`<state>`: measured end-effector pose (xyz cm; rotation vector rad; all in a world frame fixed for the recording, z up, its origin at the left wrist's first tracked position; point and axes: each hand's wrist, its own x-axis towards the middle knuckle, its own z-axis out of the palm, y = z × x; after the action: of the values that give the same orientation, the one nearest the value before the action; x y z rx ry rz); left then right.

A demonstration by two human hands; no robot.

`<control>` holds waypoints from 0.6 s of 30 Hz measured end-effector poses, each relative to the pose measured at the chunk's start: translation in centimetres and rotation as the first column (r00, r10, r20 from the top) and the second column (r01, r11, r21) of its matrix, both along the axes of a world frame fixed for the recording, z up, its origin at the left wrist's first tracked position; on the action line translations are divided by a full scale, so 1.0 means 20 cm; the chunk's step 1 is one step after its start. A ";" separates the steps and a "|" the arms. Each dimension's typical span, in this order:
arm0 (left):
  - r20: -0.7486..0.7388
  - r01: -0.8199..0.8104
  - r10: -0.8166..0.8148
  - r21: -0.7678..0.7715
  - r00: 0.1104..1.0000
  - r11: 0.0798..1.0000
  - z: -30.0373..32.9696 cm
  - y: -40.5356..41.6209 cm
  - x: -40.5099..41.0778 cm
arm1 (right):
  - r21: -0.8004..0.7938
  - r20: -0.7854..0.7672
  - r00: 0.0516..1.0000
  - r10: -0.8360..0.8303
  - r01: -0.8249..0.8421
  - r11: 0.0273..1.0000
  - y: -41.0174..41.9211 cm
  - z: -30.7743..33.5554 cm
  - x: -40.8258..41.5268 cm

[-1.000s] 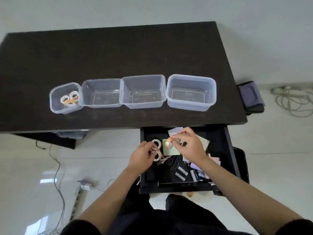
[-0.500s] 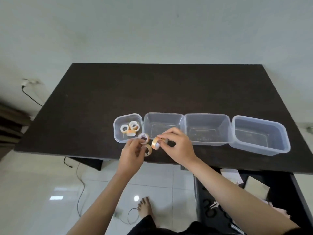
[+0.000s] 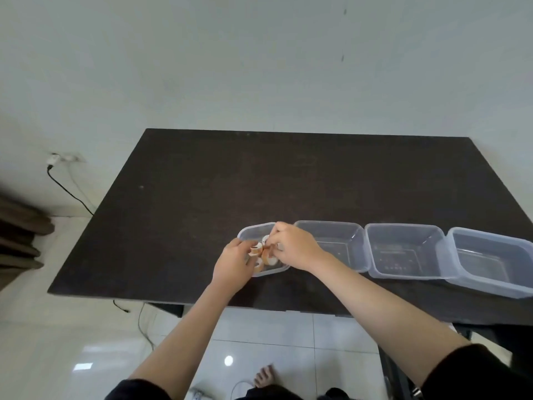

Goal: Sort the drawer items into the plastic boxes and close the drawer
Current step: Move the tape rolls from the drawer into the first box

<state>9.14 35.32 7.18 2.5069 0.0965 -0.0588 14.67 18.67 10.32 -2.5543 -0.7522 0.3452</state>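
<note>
Four clear plastic boxes stand in a row near the front edge of the dark table (image 3: 259, 180). Both hands are over the smallest, leftmost box (image 3: 252, 230). My left hand (image 3: 233, 265) reaches in from its left side with tape rolls (image 3: 256, 250) at the fingertips. From the right, my right hand (image 3: 295, 247) pinches a tape roll (image 3: 265, 240) over the same box. More rolls (image 3: 270, 260) lie inside it, partly hidden by the hands. The other three boxes (image 3: 331, 226) (image 3: 403, 228) (image 3: 490, 236) look bare. Only a dark edge of the open drawer (image 3: 395, 370) shows at the bottom right.
A wall socket with a black cable (image 3: 59, 161) is at the left, beside a brown curtain (image 3: 17, 241). Glossy white floor tiles and a bare foot (image 3: 264, 376) show below the table's front edge. A cable (image 3: 144, 327) hangs under the table.
Both hands lifted tape rolls out of the drawer, carried them up and left, and now hold them inside the small box. The view swung left, so the drawer has almost left the frame.
</note>
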 end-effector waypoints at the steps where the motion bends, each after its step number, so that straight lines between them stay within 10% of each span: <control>1: 0.007 0.003 -0.003 -0.005 1.000 1.000 -0.01 0.01 0.01 | -0.036 -0.023 0.999 0.022 -0.023 0.999 0.01 -0.01 0.01; 18: 0.259 -0.044 0.084 -0.157 0.962 0.987 -0.04 -0.12 -0.12 | 0.225 0.007 0.991 -0.134 0.129 0.966 -0.15 -0.01 -0.11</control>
<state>6.67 32.90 6.33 2.3354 0.0608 0.2860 12.53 15.74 10.04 -2.3821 -0.5889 0.1774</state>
